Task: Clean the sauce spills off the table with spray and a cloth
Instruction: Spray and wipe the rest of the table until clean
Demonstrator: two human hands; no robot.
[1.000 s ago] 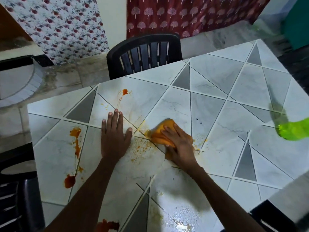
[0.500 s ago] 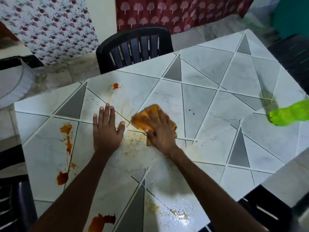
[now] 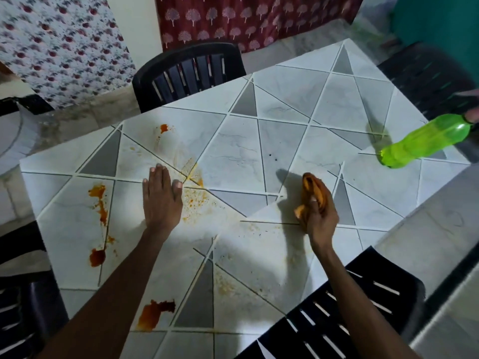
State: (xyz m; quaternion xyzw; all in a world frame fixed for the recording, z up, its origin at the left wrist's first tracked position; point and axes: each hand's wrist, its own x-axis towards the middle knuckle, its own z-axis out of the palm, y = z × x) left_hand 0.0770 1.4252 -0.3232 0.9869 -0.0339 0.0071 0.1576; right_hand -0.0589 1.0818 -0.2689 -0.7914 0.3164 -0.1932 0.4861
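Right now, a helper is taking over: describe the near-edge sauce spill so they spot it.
Find the marble-patterned table. At its near edge, just left of a grey triangle, lies a sauce puddle. Unlike the thin trail farther left, it is one broad, dark blot.

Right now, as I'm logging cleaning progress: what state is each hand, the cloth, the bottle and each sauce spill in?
Orange cloth: bunched, held above the table.
Right hand: grips the cloth.
Left hand: flat on the grey-and-white tiled table.
Green plastic bottle: on the table, untouched.
Long red-orange sauce streak: unwiped.
Dark sauce blotch: unwiped, near edge.
Speckled sauce smear: thin, smeared.
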